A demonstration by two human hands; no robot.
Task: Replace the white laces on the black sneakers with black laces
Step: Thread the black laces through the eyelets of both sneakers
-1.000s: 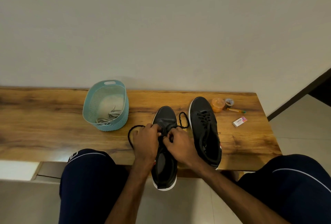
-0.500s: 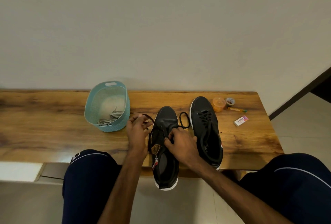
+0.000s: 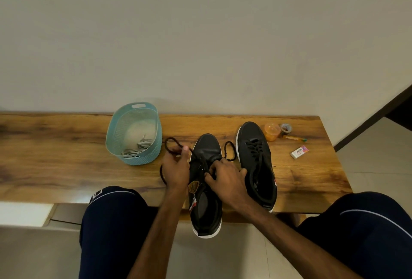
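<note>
sneaker (image 3: 208,144): black with a white sole. It lies on the table between the two hands, toe toward the wall, and the heel reaches out over the near edge of the table.
lace (image 3: 171,144): black and thick. One part makes a loop on the table just left of the toe and also passes round the outer side of the left hand. Another part makes a loop between the two sneakers.
left hand (image 3: 176,169): at the left side of the sneaker, thumb and fingers closed on the lace, pinching it near the loop.
right hand (image 3: 225,178): over the middle of the sneaker, fingers curled down at the eyelets and pinching the lace there. Its outer side is just beside the other sneaker.
other sneaker (image 3: 256,156): just right of the first one and about parallel to it, already laced in black.
basket (image 3: 142,159): pale blue plastic, on the table left of the sneaker, near the lace loop.
white laces (image 3: 138,148): a loose heap inside the basket.
table (image 3: 55,156): brown wood with dark grain, standing against a plain wall.
small things: an orange tub (image 3: 272,131), a tape roll (image 3: 285,128), a pen (image 3: 294,138) and an eraser box (image 3: 299,152), all near the far right corner, beyond the other sneaker.
knees (image 3: 111,223): in dark blue cloth with a thin white line, one at each side below the table edge.
</note>
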